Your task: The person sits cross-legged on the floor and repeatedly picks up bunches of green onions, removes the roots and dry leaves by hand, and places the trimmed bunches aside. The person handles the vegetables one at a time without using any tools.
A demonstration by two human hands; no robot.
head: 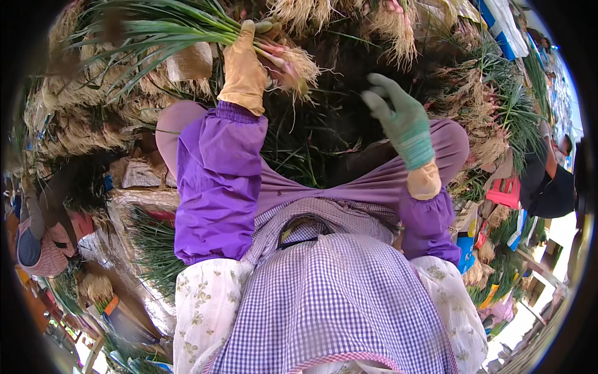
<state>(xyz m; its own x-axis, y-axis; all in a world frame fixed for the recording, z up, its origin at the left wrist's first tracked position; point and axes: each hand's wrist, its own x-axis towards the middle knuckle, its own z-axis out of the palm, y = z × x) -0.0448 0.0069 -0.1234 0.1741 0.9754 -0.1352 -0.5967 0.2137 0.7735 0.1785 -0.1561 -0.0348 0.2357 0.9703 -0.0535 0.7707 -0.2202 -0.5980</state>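
Note:
My left hand (245,70), in a tan rubber glove, grips a bunch of scallion-like plants (280,61) around the stems. The bunch's long green leaves spread to the left, and its pinkish bulbs and pale stringy roots point right. My right hand (402,119), in a green knit glove over a tan one, is raised beside my right knee. Its fingers are blurred and apart, with nothing visible between them. Loose green leaves (299,156) lie on the dark ground between my folded legs.
Piled root ends of similar bunches (79,133) rise at the left, and more hang over the top edge. Other rooted plants (486,107) lie beyond my right knee, near a red plastic item (504,191). People sit at the far left (46,248) and far right (544,175).

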